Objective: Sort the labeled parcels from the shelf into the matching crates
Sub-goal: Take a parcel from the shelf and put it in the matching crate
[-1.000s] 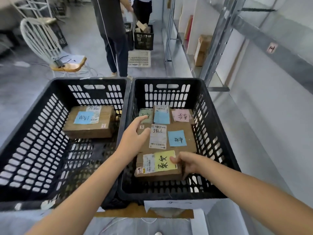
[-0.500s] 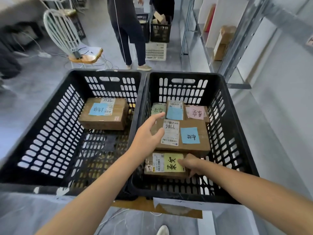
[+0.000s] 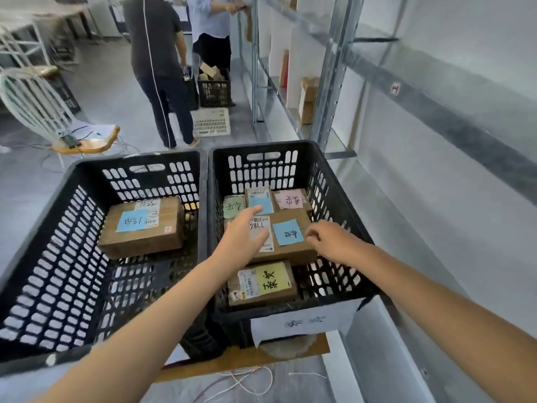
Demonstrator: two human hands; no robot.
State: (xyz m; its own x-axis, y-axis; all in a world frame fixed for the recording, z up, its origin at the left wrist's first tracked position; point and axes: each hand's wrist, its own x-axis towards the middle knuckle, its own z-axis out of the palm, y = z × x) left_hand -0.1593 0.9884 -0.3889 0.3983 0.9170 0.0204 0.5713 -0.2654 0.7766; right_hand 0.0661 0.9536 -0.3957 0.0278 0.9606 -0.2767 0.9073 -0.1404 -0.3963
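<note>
Beyond the right crate [image 3: 343, 199], two standing persons [image 3: 157, 53], a white basket [image 3: 210, 122] and a metal shelf upright [image 3: 334, 82] are seen. The left crate [image 3: 58, 242], touching its left side, holds one parcel. Inside the right crate, the yellow-noted parcel [image 3: 261, 283] lies by the near wall, uncovered. Behind it, the blue-noted parcel [image 3: 287, 232] is partly hidden by the left hand [image 3: 241, 239], spread flat with relaxed fingers and holding nothing. The right hand [image 3: 331, 242], loosely curled and empty, is held at that parcel's right edge; contact cannot be told. Half a second earlier the right hand was laid on the yellow-noted parcel's end; it has since been withdrawn.
</note>
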